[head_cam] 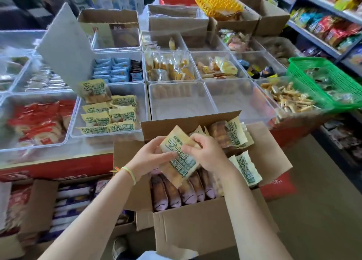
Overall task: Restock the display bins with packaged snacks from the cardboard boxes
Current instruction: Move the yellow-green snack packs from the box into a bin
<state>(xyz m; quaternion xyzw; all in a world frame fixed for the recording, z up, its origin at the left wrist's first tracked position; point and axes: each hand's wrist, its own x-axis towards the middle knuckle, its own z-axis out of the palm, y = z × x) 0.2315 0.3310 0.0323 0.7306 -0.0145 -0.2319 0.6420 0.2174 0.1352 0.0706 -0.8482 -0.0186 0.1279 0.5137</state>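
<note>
At the near left corner of the surface, a clear bin of red-wrapped snacks (39, 120) stands well filled. Just right of it, along the near edge, the clear bin of green-and-cream packets (109, 113) holds about nine packets lying loosely, with bare floor showing at its far right; by my reading it is partly stocked and has room for more.

Below the near edge, roughly in the middle, the open cardboard box (205, 220) stands in front of the surface. The left hand (150, 156) and the right hand (205, 152) hold a small stack of green-and-cream packets (179, 158) above the box; the fingers of both hands are curled round the stack's edges, left from the side, right pinching the top. The box still carries many more: a row of packets standing on end along its near side and several loose ones toward its right wall. So the emptying of this box looks less than half done.

Right of the partly filled bin, two clear bins on the near edge, the middle empty bin (180, 103) and its neighbour the right empty bin (239, 101), hold nothing that I can see and wait for stock. Further right, a bin of stick-shaped snacks (290, 97) is moderately filled, and a green basket (329, 83) overlaps its far right corner.
</note>
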